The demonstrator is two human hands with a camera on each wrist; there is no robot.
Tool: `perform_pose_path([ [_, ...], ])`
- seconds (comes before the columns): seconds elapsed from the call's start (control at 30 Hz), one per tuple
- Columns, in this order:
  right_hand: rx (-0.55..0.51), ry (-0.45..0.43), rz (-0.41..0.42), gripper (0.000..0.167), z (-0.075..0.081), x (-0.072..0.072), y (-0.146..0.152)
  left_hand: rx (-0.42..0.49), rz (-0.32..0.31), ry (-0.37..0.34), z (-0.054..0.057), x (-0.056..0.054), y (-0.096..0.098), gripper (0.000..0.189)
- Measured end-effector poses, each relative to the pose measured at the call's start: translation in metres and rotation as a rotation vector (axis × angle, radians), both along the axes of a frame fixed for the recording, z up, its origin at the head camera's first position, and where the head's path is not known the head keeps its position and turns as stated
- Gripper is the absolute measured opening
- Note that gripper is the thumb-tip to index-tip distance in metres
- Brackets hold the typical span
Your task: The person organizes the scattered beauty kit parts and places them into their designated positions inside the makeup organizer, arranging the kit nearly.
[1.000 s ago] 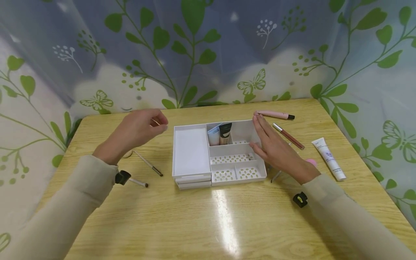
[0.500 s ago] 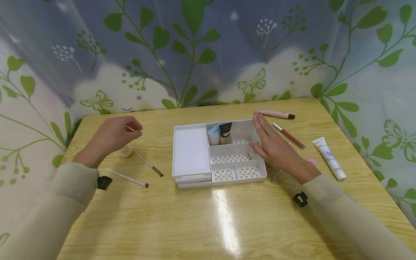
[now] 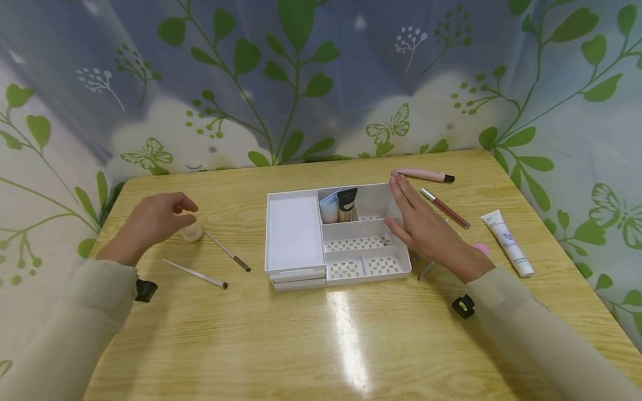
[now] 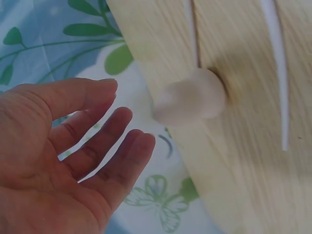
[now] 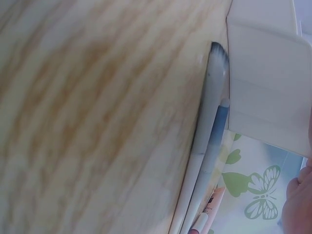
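My left hand [image 3: 151,224] hovers at the left of the table, its fingers loosely bent with nothing between them. Just beyond the fingertips stands a beige makeup sponge [image 4: 192,95], waisted in shape and partly behind the hand in the head view. With straight fingers my right hand [image 3: 426,229] rests along the right wall of a white makeup organizer [image 3: 295,231]. A light-blue tube [image 3: 329,209] and a black-and-beige tube [image 3: 346,206] stand upright in its back compartment. Brushes [image 5: 207,112] lie beside the organizer, mostly under my right hand in the head view.
Two makeup brushes, one white-handled [image 3: 195,273] and one thin [image 3: 228,252], lie left of the organizer. To the right are a pink tube [image 3: 425,175], a lip gloss [image 3: 446,209], a white tube [image 3: 508,244] and a pink item [image 3: 480,249]. A patterned curtain [image 3: 331,83] hangs behind the table.
My left hand has moved left and down from near the organizer to beside the makeup sponge, uncovering the sponge and the white brush. My right hand has stayed on the organizer's wall.
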State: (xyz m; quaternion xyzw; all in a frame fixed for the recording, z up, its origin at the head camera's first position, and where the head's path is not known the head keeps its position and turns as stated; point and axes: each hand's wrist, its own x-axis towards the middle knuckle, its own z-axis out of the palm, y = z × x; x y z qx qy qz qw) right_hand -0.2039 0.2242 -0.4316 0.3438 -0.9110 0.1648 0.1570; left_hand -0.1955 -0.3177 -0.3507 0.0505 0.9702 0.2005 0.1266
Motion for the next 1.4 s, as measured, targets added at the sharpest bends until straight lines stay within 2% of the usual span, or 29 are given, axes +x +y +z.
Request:
perform_pose_path([
  [0.33, -0.012, 0.026, 0.009, 0.088, -0.001, 0.001, 0.0, 0.022, 0.003, -0.079, -0.021, 0.002, -0.017, 0.058],
  [0.5, -0.021, 0.061, 0.023, 0.089, -0.002, 0.0, 0.0, 0.051, 0.014, -0.077, -0.032, 0.004, -0.024, 0.054],
  [0.63, -0.018, 0.054, 0.022, 0.089, -0.001, 0.0, 0.0, 0.079, 0.037, -0.078, -0.036, 0.004, -0.026, 0.054],
  [1.07, -0.018, 0.048, 0.02, 0.088, 0.0, 0.0, 0.0, 0.179, 0.077, -0.048, -0.04, 0.002, -0.022, 0.058],
  [1.4, -0.018, 0.055, 0.017, 0.089, -0.001, -0.001, -0.001, 0.237, 0.08, 0.03, -0.029, -0.002, -0.004, 0.064],
])
